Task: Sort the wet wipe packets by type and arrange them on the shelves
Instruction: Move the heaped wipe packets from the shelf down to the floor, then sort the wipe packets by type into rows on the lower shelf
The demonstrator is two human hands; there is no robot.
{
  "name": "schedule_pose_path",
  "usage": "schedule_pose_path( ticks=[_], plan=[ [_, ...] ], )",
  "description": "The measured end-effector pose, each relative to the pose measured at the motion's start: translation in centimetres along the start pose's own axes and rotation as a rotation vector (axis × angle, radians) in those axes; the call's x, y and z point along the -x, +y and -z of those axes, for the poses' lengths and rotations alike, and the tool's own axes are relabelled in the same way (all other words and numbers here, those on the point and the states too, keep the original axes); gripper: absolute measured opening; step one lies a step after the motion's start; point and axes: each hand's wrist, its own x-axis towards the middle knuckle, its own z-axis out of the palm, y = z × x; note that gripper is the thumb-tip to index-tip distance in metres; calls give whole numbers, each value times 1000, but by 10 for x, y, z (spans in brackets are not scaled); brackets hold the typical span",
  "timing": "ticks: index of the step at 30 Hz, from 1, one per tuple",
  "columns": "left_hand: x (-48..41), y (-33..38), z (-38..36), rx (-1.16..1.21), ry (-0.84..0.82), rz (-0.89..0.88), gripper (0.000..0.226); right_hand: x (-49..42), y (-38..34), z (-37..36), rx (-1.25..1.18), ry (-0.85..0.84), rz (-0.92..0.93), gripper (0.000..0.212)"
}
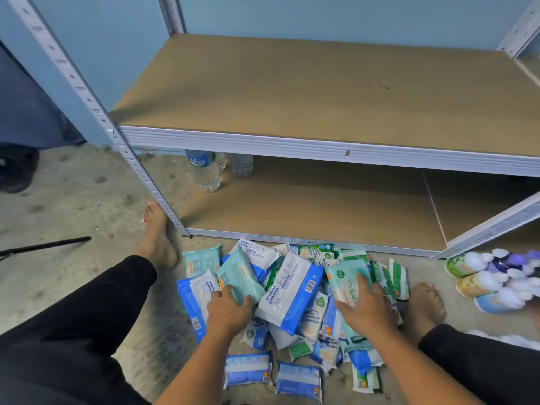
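Pile of wet wipe packets on floor before shelf.
Left hand grips teal packet, right hand lies spread on second teal packet, likely gathering that type first.

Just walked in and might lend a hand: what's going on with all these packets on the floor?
A person down on the floor is going through a heap of wet wipe packets. Their left hand grips a teal packet; the right hand lies on a mint-green packet. No packets show on the upper shelf or lower shelf yet; two water bottles stand on the lower one.
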Motion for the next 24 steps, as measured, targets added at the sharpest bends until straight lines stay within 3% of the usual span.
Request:
schedule_pose_path(
  ticks=[5, 9, 13, 19, 24],
  plan=[
    [-6, -21, -1, 13, 38, 89, 74, 1, -23, 2, 95, 13, 65, 94],
    [-13, -26, 4, 193, 139, 267, 86, 9, -61, -1, 191, -4, 318, 96],
    [-33, -33, 7, 402, 173, 425, 104, 22, -94, -20, 261, -150, 488, 105],
    [-52, -38, 7, 345, 158, 539, 126, 30, -119, -54, 397, -227, 468, 107],
    [-61, -50, 5, 530, 210, 502, 119, 30, -127, -63, 386, -171, 447, 91]
  ],
)
